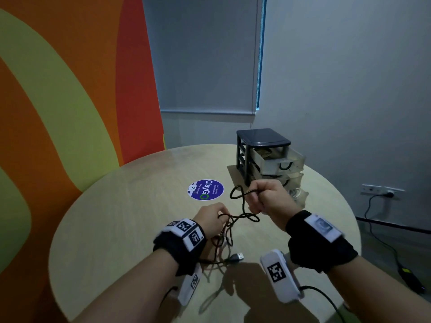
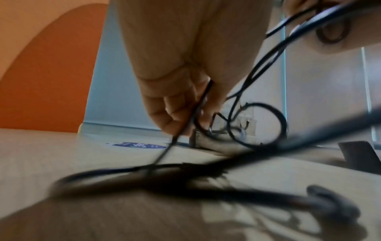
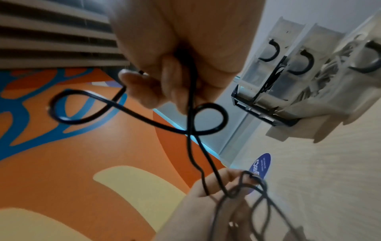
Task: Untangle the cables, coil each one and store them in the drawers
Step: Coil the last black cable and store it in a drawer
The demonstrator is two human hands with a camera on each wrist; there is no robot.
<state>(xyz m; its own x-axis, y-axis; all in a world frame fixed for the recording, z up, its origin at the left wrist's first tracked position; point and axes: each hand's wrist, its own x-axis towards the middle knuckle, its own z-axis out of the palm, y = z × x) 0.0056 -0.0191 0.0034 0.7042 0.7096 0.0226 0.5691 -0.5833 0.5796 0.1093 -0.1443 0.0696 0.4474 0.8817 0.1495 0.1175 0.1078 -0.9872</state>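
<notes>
Looking down through the head camera, I see my right hand (image 1: pixel 268 198) raised above the round table (image 1: pixel 116 206), fingers curled into a fist around a black cable (image 1: pixel 242 201). The right wrist view shows that cable running through the closed fingers (image 3: pixel 171 91) and out in two loops, one on each side of the fist, before it drops toward my other hand.

My left hand (image 1: pixel 210 220) sits lower and nearer to me, just above the tabletop. Its fingertips (image 2: pixel 175 114) are pinched together on a strand of the tangle, clearly shown in the left wrist view. Below that hand the rest of the cables lie in a knotted heap (image 1: pixel 224 241) on the table; one strand there looks reddish, and a USB plug (image 1: pixel 236 256) rests flat on the wood, just beside the heap on my side.

The drawer unit (image 1: pixel 263 155) stands at the far right of the table, beyond my right hand. Its top drawer (image 1: pixel 277 162) is pulled out, and the lower drawers also stick out from the dark frame, with pale cable visible inside the lowest one. A round blue sticker (image 1: pixel 205 190) lies on the table left of the unit.
</notes>
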